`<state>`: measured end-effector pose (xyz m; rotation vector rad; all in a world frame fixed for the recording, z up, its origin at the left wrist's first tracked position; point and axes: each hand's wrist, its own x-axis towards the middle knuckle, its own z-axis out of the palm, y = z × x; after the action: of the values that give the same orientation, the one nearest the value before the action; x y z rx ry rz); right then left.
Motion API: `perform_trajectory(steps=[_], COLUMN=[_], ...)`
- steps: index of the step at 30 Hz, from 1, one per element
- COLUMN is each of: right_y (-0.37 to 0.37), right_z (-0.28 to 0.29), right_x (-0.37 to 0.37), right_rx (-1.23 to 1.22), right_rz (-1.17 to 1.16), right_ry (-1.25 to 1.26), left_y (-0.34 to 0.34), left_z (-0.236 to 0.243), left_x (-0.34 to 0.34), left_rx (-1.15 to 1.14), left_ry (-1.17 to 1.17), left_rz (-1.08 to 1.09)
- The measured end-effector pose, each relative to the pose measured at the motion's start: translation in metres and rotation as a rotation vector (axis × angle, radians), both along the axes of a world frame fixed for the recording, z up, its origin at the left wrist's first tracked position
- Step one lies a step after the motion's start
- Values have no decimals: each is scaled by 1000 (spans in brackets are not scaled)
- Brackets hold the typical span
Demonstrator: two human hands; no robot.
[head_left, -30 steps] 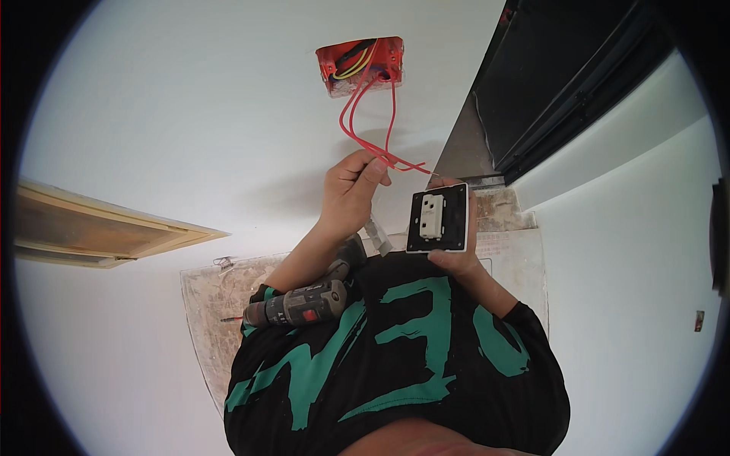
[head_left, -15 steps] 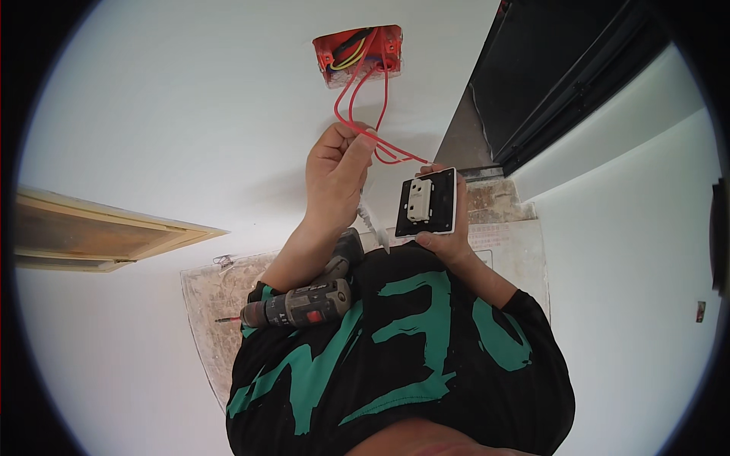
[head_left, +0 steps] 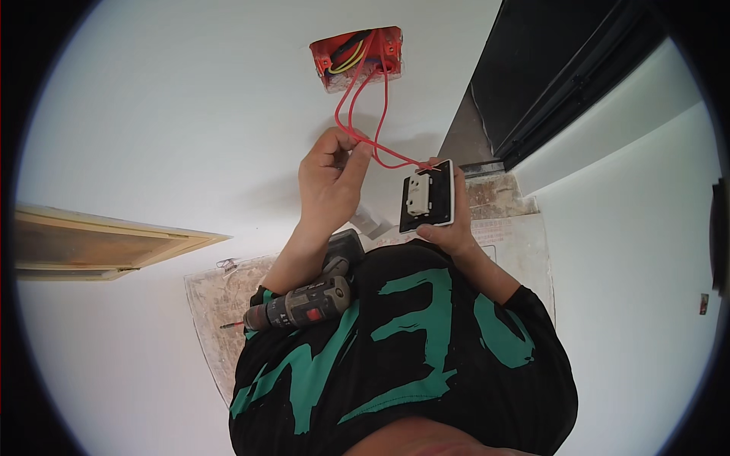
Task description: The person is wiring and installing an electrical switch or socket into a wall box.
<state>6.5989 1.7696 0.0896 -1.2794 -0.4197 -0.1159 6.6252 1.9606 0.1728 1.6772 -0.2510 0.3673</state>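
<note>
Faceplate (head_left: pixel 439 197): moved since a second ago, drawn closer to the red wall box, so that it now sits below and right of that box, tilted, its black back and white module turned toward us.
Wall box (head_left: pixel 393 50): sunk into the white wall ahead of us, its front uncovered.
Red wires (head_left: pixel 392 154): looping down out of the wall box, their ends now overlapping the faceplate's upper edge where earlier they lay just above it; we cannot tell whether any has entered a hole.
Left hand (head_left: pixel 332 181): ours, below the wall box and shifted a little leftward, pinching the red wires between thumb and forefinger.
Right hand (head_left: pixel 457 237): ours, below and right of the wall box, gripping the faceplate with the thumb at its lower edge and fingers behind.
Yellow wires (head_left: pixel 350 59): curled inside the wall box.
Power drill (head_left: pixel 312 302): far below and left of the wall box, lying against our black shirt (head_left: pixel 487 403), beside our left forearm.
</note>
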Motion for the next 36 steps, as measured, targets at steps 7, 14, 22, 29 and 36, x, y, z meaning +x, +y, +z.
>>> perform_trajectory(steps=[7,14,22,29,36], right_y=[-10,-13,-15,-13,-12], right_z=[-6,-6,-3,0,4], right_x=[-6,-9,-9,-7,1], right_rx=[150,209,196,157,77], right_rz=[-46,-61,-66,-40,-44], right_ry=[-9,-17,-2,-3,-36], left_y=[-7,-7,-3,2,6], left_z=[-3,-13,11,8,-4], left_x=[0,-1,-4,-9,-3], left_rx=[4,305,622,448,-175], left_ry=[-10,-404,-673,-529,-3], left_rz=[51,211,78,81,46])
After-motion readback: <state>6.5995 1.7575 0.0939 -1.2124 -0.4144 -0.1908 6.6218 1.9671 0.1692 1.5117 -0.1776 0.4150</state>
